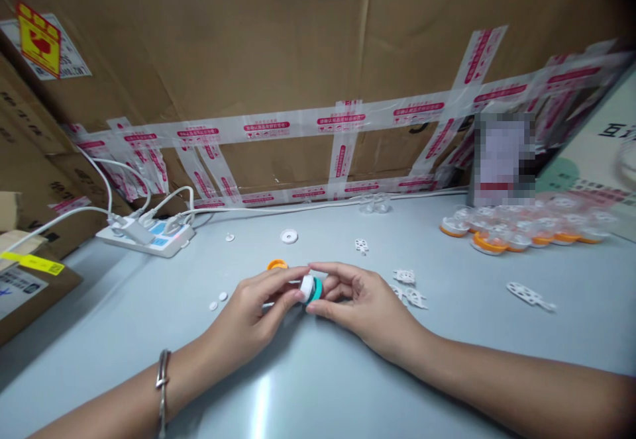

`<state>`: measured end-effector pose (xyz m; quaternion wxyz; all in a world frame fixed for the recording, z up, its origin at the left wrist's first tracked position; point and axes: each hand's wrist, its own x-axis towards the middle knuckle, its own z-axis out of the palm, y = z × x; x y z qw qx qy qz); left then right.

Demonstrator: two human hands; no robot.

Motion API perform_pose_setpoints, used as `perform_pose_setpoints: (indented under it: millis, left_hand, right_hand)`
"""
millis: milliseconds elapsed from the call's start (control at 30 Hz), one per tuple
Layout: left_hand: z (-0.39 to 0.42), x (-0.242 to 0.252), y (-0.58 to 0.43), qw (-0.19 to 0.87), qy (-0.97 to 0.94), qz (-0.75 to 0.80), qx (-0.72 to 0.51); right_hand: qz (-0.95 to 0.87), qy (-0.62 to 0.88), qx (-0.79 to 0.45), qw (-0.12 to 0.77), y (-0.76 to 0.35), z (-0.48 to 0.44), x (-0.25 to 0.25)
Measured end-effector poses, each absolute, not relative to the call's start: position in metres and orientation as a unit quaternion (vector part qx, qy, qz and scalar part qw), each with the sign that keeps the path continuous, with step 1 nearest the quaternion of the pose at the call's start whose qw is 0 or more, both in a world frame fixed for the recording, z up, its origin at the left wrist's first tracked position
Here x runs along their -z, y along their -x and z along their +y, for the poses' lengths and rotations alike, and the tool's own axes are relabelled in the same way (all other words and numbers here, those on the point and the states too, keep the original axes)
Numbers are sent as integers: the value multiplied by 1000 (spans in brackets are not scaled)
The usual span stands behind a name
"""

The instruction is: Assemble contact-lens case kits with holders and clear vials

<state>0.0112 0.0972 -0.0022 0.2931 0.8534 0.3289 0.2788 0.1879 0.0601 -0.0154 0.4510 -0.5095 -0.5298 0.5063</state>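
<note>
Between my two hands, above the table, a white round cap [307,288] and a teal ring [317,289] are held face to face; whether they are joined I cannot tell. My left hand [268,300] pinches the white cap between thumb and fingers. From the other side, my right hand [358,294] grips the teal ring with its thumb below and index finger above. Just behind my left fingers an orange ring [277,264] lies on the table, partly covered. Small white discs [223,296] rest to the left, and white flat cut-out pieces [405,276] lie beyond my right hand.
A power strip [149,235] with plugged-in cables sits at the back left. Clear domed pieces on white and orange bases [489,243] cluster at the right. A white disc [289,236] and a long perforated white piece [529,295] lie on the table. A large taped carton [278,42] stands behind.
</note>
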Motion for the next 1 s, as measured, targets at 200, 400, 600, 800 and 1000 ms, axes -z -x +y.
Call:
perform_pose_setpoints:
  millis: [200, 400, 600, 800, 1000]
  left_hand:
    - [95, 5, -10, 282, -859, 329, -274]
    - [92, 4, -10, 271, -862, 313, -292]
    - [92, -8, -5, 241, -861, 319, -313]
    - [93, -24, 4, 178, -894, 312, -267]
    - [94, -19, 6, 128, -938, 292, -135]
  right_hand:
    - [-534, 507, -505, 450, -186, 58, 16]
    - [-527, 494, -516, 461, -184, 57, 17]
    - [-524, 472, -531, 470, -186, 59, 17]
    - [-490, 460, -558, 487, -188, 63, 17]
    - [-468, 448, -587, 486, -190, 64, 17]
